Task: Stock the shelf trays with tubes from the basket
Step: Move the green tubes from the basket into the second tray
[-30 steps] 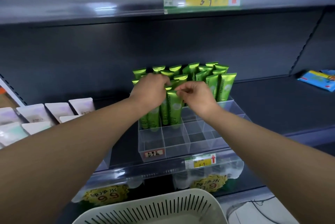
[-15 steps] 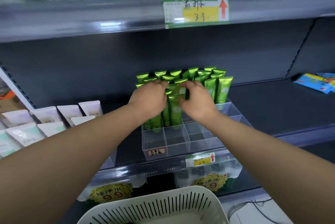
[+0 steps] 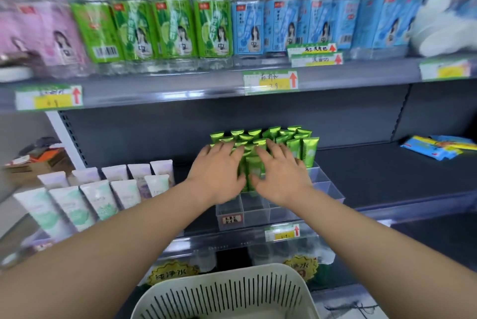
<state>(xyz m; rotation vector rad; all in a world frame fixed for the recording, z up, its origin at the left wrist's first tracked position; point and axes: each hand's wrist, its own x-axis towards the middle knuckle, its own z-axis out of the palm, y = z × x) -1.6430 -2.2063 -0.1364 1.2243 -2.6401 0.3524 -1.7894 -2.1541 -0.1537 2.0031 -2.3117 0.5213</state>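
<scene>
Several green tubes [image 3: 308, 149] stand upright in a clear divided tray [image 3: 326, 189] on the dark middle shelf. My left hand [image 3: 218, 174] and my right hand [image 3: 280, 174] lie side by side over the front tubes, fingers spread and nearly straight, touching the tube tops. The tray's front compartments [image 3: 254, 210] hold nothing. The slotted cream basket [image 3: 227, 293] sits below the shelf at the bottom of the view; its inside is mostly out of sight.
White and pale green tubes [image 3: 98, 197] fill a tray to the left. Blue packets [image 3: 436, 149] lie on the shelf at right. Bottled drinks [image 3: 180, 22] line the shelf above, with price tags [image 3: 271, 82] on its edge.
My fingers have gone from pinching a tube to lying spread and flat over the tube tops. The camera has tilted up, bringing the bottle shelf into view.
</scene>
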